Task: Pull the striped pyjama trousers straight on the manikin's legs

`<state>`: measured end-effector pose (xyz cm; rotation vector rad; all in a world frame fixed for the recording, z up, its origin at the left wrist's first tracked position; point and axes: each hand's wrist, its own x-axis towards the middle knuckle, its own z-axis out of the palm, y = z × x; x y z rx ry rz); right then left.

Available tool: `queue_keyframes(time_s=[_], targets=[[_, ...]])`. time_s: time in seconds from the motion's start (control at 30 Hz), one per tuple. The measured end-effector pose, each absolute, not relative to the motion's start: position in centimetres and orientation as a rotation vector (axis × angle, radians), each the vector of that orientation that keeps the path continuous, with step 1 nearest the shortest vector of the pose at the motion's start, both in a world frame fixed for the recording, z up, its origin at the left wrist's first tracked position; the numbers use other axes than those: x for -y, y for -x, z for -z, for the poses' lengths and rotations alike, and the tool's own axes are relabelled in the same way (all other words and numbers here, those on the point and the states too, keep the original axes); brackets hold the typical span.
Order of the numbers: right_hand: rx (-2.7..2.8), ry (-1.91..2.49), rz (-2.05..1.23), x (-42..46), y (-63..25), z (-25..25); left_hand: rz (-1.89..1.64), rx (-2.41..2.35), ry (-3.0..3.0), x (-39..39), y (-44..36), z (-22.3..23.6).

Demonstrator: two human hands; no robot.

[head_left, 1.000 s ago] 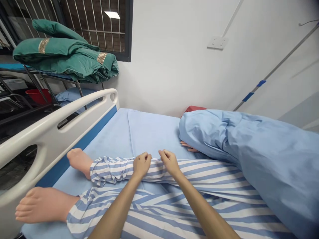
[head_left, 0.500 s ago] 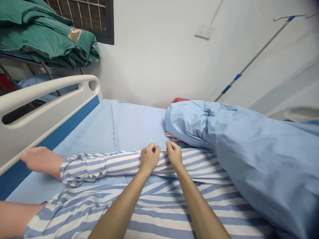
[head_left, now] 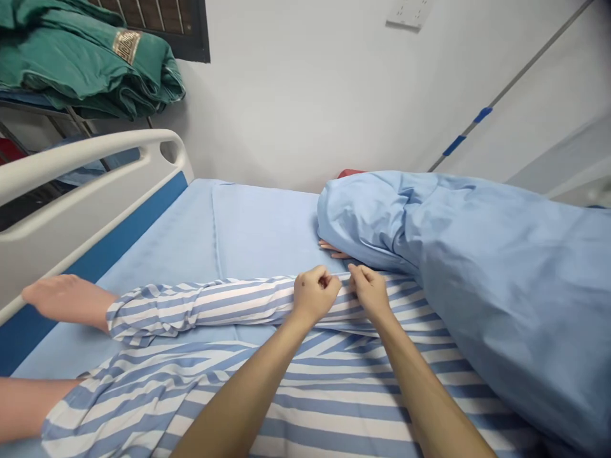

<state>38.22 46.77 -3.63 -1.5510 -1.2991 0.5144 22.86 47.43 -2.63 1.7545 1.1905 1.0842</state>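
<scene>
My left hand (head_left: 316, 292) is curled into a loose fist, with a hollow between the thumb and fingers. Close on its right, my right hand (head_left: 370, 292) is closed too, thumb side towards the left one. A small gap parts them, and I see nothing held in either. Both are over the upper part of the far leg of the blue-and-white striped trousers (head_left: 248, 299), on a figure lying on the bed; whether they press on the cloth I cannot tell. A bare foot (head_left: 69, 299) sticks out of the far trouser leg. The near leg (head_left: 33, 407) lies closer to me.
A blue quilt (head_left: 477, 267) covers the figure on the right, with fingers (head_left: 334, 249) showing under its edge. The bed's white end board (head_left: 90, 203) stands left. Green folded cloth (head_left: 86, 63) lies beyond it. A metal pole (head_left: 520, 76) leans across the right.
Both fists have shifted right along the far leg, towards the quilt, and stand slightly further apart. The view has tilted down a little. Both hands remain closed.
</scene>
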Motion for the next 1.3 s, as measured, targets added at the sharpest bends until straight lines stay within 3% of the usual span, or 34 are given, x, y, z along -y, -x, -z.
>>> queue_keyframes(time_s=[0.3, 0.6, 0.73, 0.87, 1.07, 1.3], targets=[[1.174, 1.747, -0.086, -47.3, -39.1, 3.4, -0.956, -1.250, -1.783, -48.0, -27.2, 2.8], [1.099, 1.676, 0.124, -47.3, -41.4, 2.7, -0.830, -1.194, -1.945, -48.8, -27.9, 3.3], [1.080, 1.867, 0.036, -48.0, -43.1, 3.7, -0.824, -1.071, -1.894, -48.3, -25.9, 3.6], [1.087, 2.039, 0.101, -48.3, -42.5, 4.4, -0.902, -1.086, -1.815, -46.2, -20.7, 2.3], [1.041, 2.160, 0.019, -48.7, -42.7, 3.7, -1.011, -1.376, -1.598, -39.6, -6.4, 0.9], [1.291, 2.278, -0.233, -47.5, -39.8, 2.5, -0.968, -1.690, -1.763, -32.2, 8.1, 3.9]])
